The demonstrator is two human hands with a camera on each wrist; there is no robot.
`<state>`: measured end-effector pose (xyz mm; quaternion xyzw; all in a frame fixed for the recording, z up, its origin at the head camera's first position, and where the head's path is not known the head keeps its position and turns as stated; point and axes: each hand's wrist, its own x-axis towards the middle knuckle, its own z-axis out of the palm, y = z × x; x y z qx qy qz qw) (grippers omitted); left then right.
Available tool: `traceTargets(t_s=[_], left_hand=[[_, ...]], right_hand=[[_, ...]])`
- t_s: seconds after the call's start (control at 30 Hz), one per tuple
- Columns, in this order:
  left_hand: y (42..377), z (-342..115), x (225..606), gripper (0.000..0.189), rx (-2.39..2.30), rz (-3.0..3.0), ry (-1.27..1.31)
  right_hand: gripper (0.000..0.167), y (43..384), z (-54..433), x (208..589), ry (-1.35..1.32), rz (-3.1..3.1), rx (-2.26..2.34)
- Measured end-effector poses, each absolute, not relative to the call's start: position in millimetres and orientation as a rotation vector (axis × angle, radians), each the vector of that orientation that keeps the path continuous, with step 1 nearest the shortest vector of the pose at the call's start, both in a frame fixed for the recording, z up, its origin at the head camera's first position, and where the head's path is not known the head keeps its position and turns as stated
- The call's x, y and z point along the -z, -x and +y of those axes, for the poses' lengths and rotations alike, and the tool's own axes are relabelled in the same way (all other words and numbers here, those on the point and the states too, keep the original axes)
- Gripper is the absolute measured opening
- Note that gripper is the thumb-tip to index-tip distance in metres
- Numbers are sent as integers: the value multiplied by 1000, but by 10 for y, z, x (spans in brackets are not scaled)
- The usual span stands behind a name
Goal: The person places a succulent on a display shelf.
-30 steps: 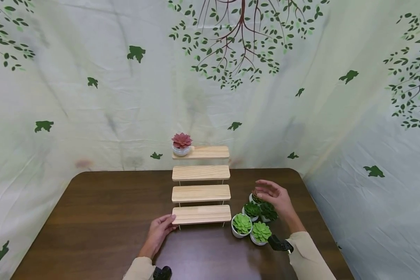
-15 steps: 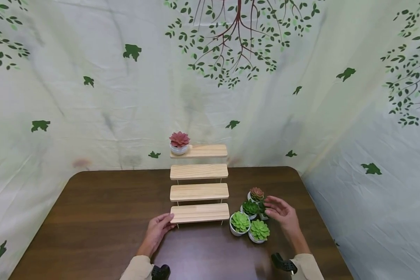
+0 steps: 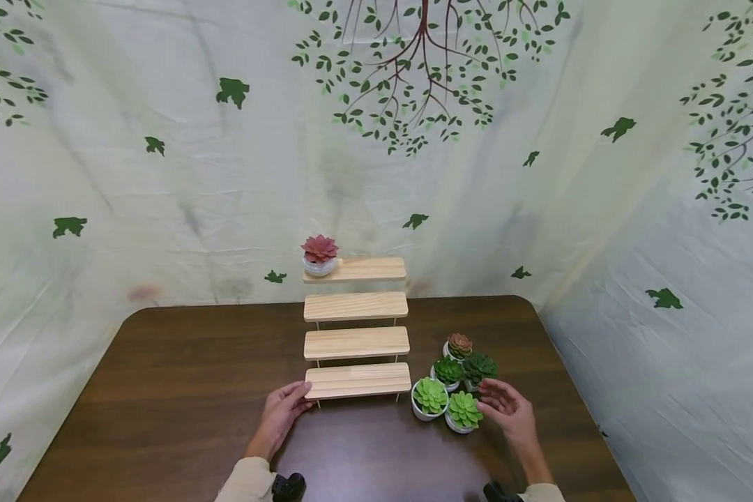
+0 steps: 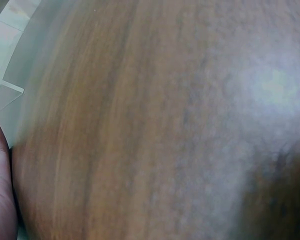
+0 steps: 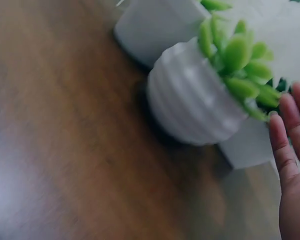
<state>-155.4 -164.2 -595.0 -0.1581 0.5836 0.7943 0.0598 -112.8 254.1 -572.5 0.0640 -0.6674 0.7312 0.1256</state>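
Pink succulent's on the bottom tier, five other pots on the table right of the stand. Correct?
Wrong level: the head view shows the pink succulent on the top tier. The rest holds.

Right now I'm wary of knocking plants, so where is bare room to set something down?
Bare: table left of the left hand and in front of the rack; middle two shelves; top shelf right of the pink plant. Crowded: around five plants by the right hand.
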Motion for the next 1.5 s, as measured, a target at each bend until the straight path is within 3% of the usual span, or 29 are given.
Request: traceTargets(t_s=[0.6, 1.0, 1.5], left_hand=[[1560, -1642, 5973, 13, -2426, 1737, 465], [1555, -1685, 5953, 20, -2419, 1758, 489], [1545, -1650, 5964, 14, -2437, 1746, 460]], right_hand=[[52, 904, 2539, 5868, -97, -2086, -2105], [69, 986, 2420, 5939, -6, -2315, -2057], [69, 1097, 2461, 5973, -31, -2549, -2005]])
